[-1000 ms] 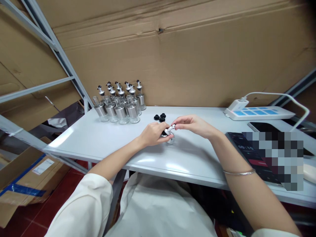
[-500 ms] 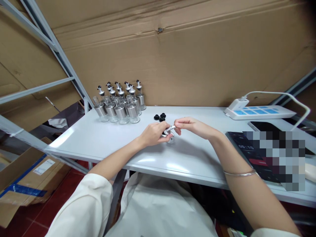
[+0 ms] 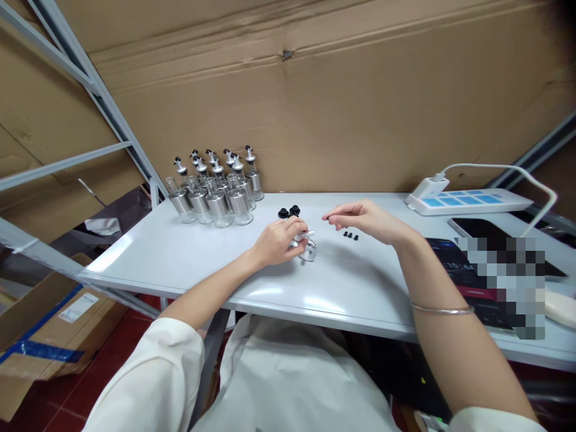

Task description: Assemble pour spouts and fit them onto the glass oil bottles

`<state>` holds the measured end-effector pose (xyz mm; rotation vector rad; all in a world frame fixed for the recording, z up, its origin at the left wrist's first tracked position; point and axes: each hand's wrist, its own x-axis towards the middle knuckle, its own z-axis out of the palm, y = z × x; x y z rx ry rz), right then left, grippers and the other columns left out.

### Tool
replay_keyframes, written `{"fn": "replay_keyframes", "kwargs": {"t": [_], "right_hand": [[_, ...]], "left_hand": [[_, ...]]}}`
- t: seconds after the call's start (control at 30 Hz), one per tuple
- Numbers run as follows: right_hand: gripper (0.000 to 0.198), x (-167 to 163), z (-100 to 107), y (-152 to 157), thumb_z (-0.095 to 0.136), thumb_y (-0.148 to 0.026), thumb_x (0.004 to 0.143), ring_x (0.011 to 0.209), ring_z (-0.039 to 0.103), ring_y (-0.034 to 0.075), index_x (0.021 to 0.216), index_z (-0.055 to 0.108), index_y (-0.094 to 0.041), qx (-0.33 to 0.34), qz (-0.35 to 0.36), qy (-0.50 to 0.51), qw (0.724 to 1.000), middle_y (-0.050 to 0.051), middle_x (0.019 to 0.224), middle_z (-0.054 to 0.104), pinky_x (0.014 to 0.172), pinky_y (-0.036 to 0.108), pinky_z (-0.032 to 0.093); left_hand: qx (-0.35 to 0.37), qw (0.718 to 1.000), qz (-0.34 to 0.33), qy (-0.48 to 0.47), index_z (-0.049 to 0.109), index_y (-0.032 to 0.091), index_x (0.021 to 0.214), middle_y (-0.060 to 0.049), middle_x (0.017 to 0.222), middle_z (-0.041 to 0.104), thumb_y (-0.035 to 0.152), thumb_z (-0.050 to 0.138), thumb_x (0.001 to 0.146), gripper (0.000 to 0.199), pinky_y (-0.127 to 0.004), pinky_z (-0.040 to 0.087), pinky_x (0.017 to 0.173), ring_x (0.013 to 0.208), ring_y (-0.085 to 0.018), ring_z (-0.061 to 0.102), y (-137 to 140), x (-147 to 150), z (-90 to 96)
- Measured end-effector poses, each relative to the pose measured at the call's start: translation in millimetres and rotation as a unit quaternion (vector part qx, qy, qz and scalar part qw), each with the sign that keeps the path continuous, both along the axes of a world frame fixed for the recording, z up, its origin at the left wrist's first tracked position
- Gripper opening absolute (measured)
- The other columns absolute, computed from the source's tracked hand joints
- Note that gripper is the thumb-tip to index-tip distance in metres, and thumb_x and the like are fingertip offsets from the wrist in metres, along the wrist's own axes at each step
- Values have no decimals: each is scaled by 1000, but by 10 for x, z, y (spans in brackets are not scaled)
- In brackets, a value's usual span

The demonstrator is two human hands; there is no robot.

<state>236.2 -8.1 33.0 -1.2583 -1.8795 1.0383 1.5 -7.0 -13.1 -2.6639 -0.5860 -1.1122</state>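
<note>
My left hand (image 3: 279,241) is closed around a silver pourer spout (image 3: 306,234), its bright tip pointing right between thumb and fingers. Just below it, shiny clear or silvery parts (image 3: 308,252) lie on the white table (image 3: 225,264); their exact shape is hard to make out. My right hand (image 3: 355,217) hovers to the right with loosely stretched fingers, and I see nothing held in it. Small black caps (image 3: 350,235) lie under its fingers. Beyond the left hand are several black ribbed stoppers (image 3: 283,213), partly hidden by it.
At the back left stand several glass bottles with steel sleeves (image 3: 219,206), some topped by pourers (image 3: 210,156). A white power strip (image 3: 472,204) with a charger and cable is at the back right, near phones (image 3: 486,234). Cardboard (image 3: 315,120) walls the back.
My right hand has drawn away from the spout, moving right and slightly up, which uncovers the small black caps. My left hand keeps its hold. The view has shifted slightly.
</note>
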Motion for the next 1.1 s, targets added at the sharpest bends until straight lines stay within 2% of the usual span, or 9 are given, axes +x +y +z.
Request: {"fn": "replay_keyframes", "kwargs": {"t": [0.1, 0.23, 0.37, 0.53, 0.7, 0.83, 1.0, 1.1], "right_hand": [[34, 106, -47, 77, 71, -42, 61, 65, 59, 16, 84, 70, -17, -6, -46, -26, 999, 3, 69, 68, 61, 29, 44], [15, 227, -119, 152, 64, -29, 68, 68, 67, 19, 79, 62, -18, -2, -101, -93, 991, 5, 72, 71, 65, 30, 47], [2, 321, -150, 180, 55, -20, 73, 69, 67, 18, 75, 55, -19, 9, -150, -174, 973, 4, 77, 72, 65, 28, 45], [6, 424, -174, 219, 58, -22, 69, 68, 62, 18, 69, 64, -19, 58, -132, -280, 949, 3, 72, 69, 62, 27, 44], [9, 504, -201, 220, 62, -16, 60, 65, 62, 19, 65, 68, -20, -32, -139, -343, 928, 3, 68, 70, 59, 28, 45], [9, 499, -198, 204, 63, -14, 59, 61, 62, 18, 63, 68, -20, -113, -116, -373, 914, 2, 60, 67, 61, 29, 47], [15, 450, -209, 218, 65, -13, 58, 69, 64, 19, 72, 68, -20, -95, -100, -399, 907, 3, 72, 70, 64, 27, 48], [22, 439, -225, 224, 65, -12, 57, 68, 64, 18, 78, 68, -20, -93, -86, -410, 903, 3, 73, 69, 62, 26, 48]], "left_hand": [[1, 1000, -2, 3, 49, 16, 93, -7, 89, 63, 26, 46, 88, 12, -25, 48, 67, 72, -14, 60, 0, 4, -6], [3, 1000, -5, -1, 49, 16, 93, -7, 89, 63, 25, 47, 87, 11, -24, 48, 66, 71, -13, 60, 9, 5, -13], [1, 1000, -9, -3, 48, 16, 94, -7, 89, 63, 24, 48, 86, 11, -24, 47, 65, 70, -13, 59, 13, 2, -17], [-11, 1000, 0, 5, 49, 17, 93, -7, 89, 63, 25, 46, 86, 11, -24, 47, 65, 69, -13, 59, 6, 6, -14], [5, 1000, -9, -2, 49, 16, 92, -6, 87, 64, 24, 48, 86, 10, -23, 47, 63, 67, -12, 59, 0, 12, -8], [6, 1000, -7, 1, 49, 16, 92, -5, 86, 64, 24, 47, 86, 11, -23, 46, 62, 66, -12, 58, -1, 14, -10], [-5, 1000, -3, 6, 50, 16, 93, -6, 87, 64, 26, 47, 86, 12, -23, 46, 63, 68, -12, 59, 3, 10, -25], [-17, 1000, 4, 17, 50, 17, 93, -6, 87, 63, 26, 46, 86, 12, -24, 46, 64, 68, -12, 59, 4, 10, -29]]}}
